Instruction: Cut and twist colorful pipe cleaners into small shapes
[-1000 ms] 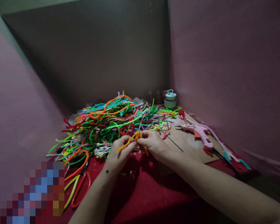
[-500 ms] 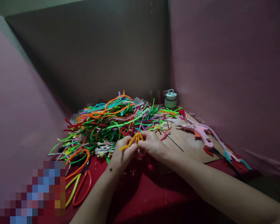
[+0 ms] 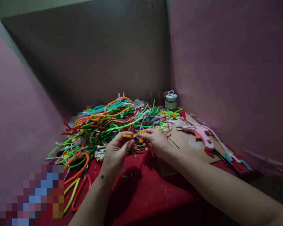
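A yellow-orange pipe cleaner (image 3: 143,131), bent into several strands, is held between my two hands above the front of the table. My left hand (image 3: 115,153) is closed, with one end of the pipe cleaner between its fingers and its thumb stretched towards the right. The bent middle is pinched in the fingers of my right hand (image 3: 157,143), and a strand hangs down below them. Just behind both hands lies a large heap of pipe cleaners (image 3: 103,121) in many colours. White-tipped stems (image 3: 99,153) lie beside my left hand.
On the right, a pink glue gun (image 3: 201,135) rests on a wooden board (image 3: 186,147), near a roll of tape (image 3: 166,128). A pale green jar (image 3: 171,102) stands at the back. Scissors (image 3: 81,193) with red and yellow handles lie front left on the red cloth (image 3: 146,194).
My hands have moved apart, the left one to the left and the right one slightly to the right. The yellow-orange pipe cleaner now stretches between them. The view has shifted slightly.
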`<act>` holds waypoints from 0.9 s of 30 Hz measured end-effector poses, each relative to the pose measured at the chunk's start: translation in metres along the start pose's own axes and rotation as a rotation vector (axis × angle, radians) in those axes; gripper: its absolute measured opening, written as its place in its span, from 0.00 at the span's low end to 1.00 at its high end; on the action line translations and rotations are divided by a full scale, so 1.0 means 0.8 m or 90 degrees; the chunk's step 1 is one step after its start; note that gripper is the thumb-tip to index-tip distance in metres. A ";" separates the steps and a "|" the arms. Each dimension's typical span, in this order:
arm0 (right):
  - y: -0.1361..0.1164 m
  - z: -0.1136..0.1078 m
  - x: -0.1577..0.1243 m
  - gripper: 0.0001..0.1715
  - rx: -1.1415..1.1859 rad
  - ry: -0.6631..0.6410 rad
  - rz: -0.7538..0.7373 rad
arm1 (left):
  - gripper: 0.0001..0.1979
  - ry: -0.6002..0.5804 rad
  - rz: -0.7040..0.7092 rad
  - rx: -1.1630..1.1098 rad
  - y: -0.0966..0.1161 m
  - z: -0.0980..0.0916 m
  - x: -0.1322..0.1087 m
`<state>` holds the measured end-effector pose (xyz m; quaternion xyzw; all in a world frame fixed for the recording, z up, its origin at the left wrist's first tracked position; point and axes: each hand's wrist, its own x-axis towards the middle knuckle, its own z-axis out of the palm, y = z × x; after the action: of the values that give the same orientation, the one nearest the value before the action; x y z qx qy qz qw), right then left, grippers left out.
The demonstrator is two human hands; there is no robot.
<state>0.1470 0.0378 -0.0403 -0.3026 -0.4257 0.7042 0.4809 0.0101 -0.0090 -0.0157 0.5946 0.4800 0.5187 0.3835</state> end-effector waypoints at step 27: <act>0.005 -0.001 0.000 0.05 -0.164 -0.014 -0.010 | 0.06 -0.114 0.264 0.423 0.003 -0.016 0.002</act>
<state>0.1458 0.0371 -0.0440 -0.3508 -0.5205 0.6429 0.4389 -0.0021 -0.0087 -0.0106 0.8131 0.4565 0.3477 0.0979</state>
